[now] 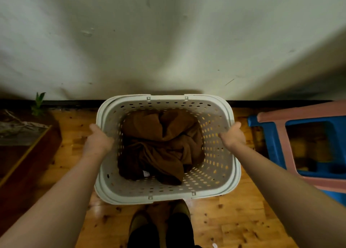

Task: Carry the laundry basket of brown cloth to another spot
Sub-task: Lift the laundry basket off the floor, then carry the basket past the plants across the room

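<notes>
A white perforated laundry basket is in the middle of the view, close to a pale wall. Crumpled brown cloth lies in its bottom. My left hand grips the basket's left rim, fingers curled over the edge. On the opposite side my right hand grips the right rim. Both arms reach forward from the lower corners. I cannot tell whether the basket rests on the floor or hangs just above it.
The floor is knotty wooden boards. A dark wooden box with a small plant stands at the left. Blue and pink plastic stools lie at the right. My feet are right behind the basket. The wall blocks the way ahead.
</notes>
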`<state>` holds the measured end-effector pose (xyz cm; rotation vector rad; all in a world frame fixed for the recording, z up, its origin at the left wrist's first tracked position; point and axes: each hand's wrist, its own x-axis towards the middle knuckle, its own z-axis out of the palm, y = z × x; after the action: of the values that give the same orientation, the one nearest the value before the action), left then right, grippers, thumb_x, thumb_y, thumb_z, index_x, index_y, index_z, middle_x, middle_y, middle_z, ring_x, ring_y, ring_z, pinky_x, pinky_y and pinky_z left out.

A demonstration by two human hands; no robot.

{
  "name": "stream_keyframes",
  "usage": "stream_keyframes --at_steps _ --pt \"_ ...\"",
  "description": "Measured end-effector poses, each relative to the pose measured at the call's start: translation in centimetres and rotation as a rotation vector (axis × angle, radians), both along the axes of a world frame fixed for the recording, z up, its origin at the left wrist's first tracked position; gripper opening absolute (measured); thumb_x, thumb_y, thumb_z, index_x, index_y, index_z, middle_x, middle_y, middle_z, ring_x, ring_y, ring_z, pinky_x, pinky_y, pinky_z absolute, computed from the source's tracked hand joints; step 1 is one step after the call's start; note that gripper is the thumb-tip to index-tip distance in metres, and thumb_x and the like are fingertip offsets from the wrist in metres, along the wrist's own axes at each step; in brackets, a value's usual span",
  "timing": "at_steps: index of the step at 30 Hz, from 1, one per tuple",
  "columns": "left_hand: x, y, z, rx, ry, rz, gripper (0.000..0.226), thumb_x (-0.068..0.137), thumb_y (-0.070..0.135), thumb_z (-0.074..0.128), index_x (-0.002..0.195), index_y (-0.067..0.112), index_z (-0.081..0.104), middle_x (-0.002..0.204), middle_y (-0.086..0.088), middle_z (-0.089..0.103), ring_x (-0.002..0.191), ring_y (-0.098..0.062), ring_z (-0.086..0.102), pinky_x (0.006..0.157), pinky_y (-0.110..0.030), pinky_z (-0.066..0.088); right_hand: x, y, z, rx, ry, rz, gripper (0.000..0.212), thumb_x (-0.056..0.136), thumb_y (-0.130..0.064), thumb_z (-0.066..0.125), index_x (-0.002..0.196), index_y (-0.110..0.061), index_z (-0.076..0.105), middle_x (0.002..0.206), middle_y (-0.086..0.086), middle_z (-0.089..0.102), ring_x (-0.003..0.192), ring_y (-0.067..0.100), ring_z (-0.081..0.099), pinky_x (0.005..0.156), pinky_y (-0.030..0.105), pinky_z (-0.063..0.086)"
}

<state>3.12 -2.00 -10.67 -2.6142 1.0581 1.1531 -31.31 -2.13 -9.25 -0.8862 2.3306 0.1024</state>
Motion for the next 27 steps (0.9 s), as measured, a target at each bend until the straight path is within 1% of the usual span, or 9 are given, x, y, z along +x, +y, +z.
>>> stream_keyframes --at_steps 3,7,11,13,16,20,22,24,27 --pt "-0.6 0.5 0.3 -0.046 -0.004 0.005 0.052 0.095 0.015 0.052 0.139 0.013 0.025 0.123 -0.027 0.056 0.109 -0.045 0.058 0.072 -0.042 0.046 -0.5 0.5 -0.6 0.031 0.028 0.0 0.044 0.095 -0.017 0.057 0.128 0.002 0.036 0.13 0.028 0.054 0.118 0.046 0.055 0.093 0.047 0.047" --pt "-0.3 0.4 0.2 -0.097 0.004 0.057 0.05 0.096 0.014 0.05 0.139 0.012 0.026 0.123 -0.026 0.056 0.108 -0.045 0.059 0.074 -0.043 0.048 -0.7 0.1 -1.1 0.039 -0.005 -0.013 0.045 0.093 -0.02 0.058 0.127 0.002 0.038 0.128 0.03 0.056 0.113 0.046 0.059 0.095 0.052 0.05" --pt "0.3 0.6 -0.3 -0.145 0.169 0.48 0.062 0.094 0.018 0.058 0.147 0.006 0.026 0.12 -0.025 0.061 0.083 -0.036 0.067 0.065 -0.037 0.053 -1.5 -0.3 -2.0 0.009 -0.089 -0.094 0.044 0.091 -0.018 0.06 0.127 0.002 0.042 0.121 0.029 0.06 0.107 0.044 0.064 0.092 0.05 0.053" --pt "0.4 1.1 -0.3 -0.1 0.181 0.476 0.055 0.094 0.028 0.059 0.136 -0.005 0.044 0.111 -0.026 0.065 0.073 -0.035 0.065 0.057 -0.036 0.05 -2.0 -0.2 -2.3 -0.035 -0.155 -0.159 0.038 0.091 -0.016 0.061 0.121 0.004 0.051 0.106 0.027 0.065 0.092 0.04 0.066 0.083 0.047 0.054" --pt "0.8 1.2 -0.1 -0.089 0.239 0.444 0.053 0.094 0.033 0.057 0.126 -0.008 0.055 0.106 -0.027 0.066 0.081 -0.038 0.064 0.066 -0.039 0.05 -2.3 0.2 -1.8 -0.069 -0.169 -0.065 0.022 0.095 -0.016 0.057 0.101 0.005 0.06 0.072 0.016 0.06 0.069 0.03 0.059 0.071 0.041 0.05" --pt "1.7 0.9 2.1 -0.137 0.252 0.39 0.048 0.094 0.028 0.056 0.124 -0.009 0.057 0.085 -0.019 0.057 0.052 -0.025 0.049 0.049 -0.032 0.041 -2.2 -0.3 1.6 -0.11 -0.095 0.143 0.031 0.099 -0.023 0.051 0.1 0.007 0.06 0.089 0.028 0.064 0.083 0.039 0.067 0.068 0.036 0.05" --pt "2.0 1.3 4.9 -0.169 0.227 0.356 0.047 0.094 0.028 0.054 0.123 -0.009 0.059 0.09 -0.023 0.065 0.061 -0.03 0.057 0.049 -0.03 0.04 -1.7 -0.7 4.7 -0.116 -0.064 0.175 0.038 0.1 -0.025 0.047 0.107 0.011 0.059 0.098 0.033 0.064 0.076 0.04 0.066 0.05 0.03 0.046" --pt "2.6 2.1 8.3 -0.2 0.188 0.35 0.048 0.093 0.029 0.053 0.124 -0.008 0.06 0.112 -0.027 0.069 0.091 -0.04 0.067 0.065 -0.031 0.046 -1.0 -0.7 8.6 -0.118 -0.053 0.208 0.042 0.101 -0.024 0.045 0.114 0.014 0.057 0.101 0.035 0.062 0.064 0.035 0.06 0.034 0.025 0.036" --pt "3.4 4.0 15.4 -0.23 0.171 0.365 0.051 0.093 0.032 0.052 0.126 -0.006 0.059 0.119 -0.028 0.067 0.108 -0.042 0.065 0.082 -0.036 0.049 0.1 0.2 16.0 -0.165 -0.054 0.221 0.045 0.101 -0.025 0.045 0.113 0.016 0.058 0.096 0.035 0.062 0.073 0.042 0.064 0.037 0.025 0.035"
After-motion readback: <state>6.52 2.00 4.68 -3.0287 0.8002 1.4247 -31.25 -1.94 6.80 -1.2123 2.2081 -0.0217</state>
